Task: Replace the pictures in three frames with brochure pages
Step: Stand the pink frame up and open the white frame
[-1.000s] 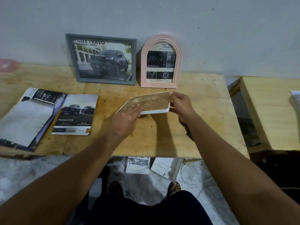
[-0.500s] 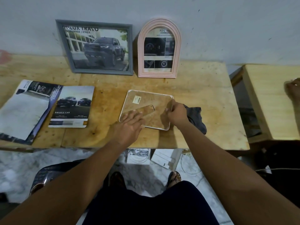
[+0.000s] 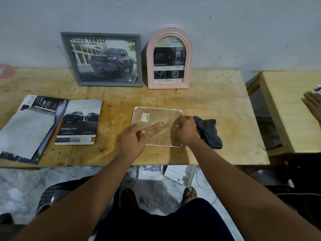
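The white frame (image 3: 157, 113) lies face down near the middle of the tabletop (image 3: 217, 105), its brown backing board up and a small sticker (image 3: 145, 117) on it. My left grip (image 3: 132, 141) is curled round the near end of the prop leg (image 3: 154, 130), thumb on top, with the leg tilted a little off the board. My right grip (image 3: 186, 130) is curled tight at the frame's right rim. It looks pinched on the edge or a tab there, though the exact hold is too small to tell.

I judge the frame light and stiff. The backing is thin pressed board that bends and cracks if pried from one corner, and any glass under it is fragile. The leg hangs on a weak hinge, so it is no handle for lifting. Better to hold the rim on two opposite sides and work the board out evenly.

A dark cloth (image 3: 209, 132) lies just beside the right rim. The grey frame (image 3: 104, 60) and the pink arched frame (image 3: 169, 58) lean on the wall and already show brochure pages. The brochure (image 3: 79, 122) lies to the left, limp and easily creased.
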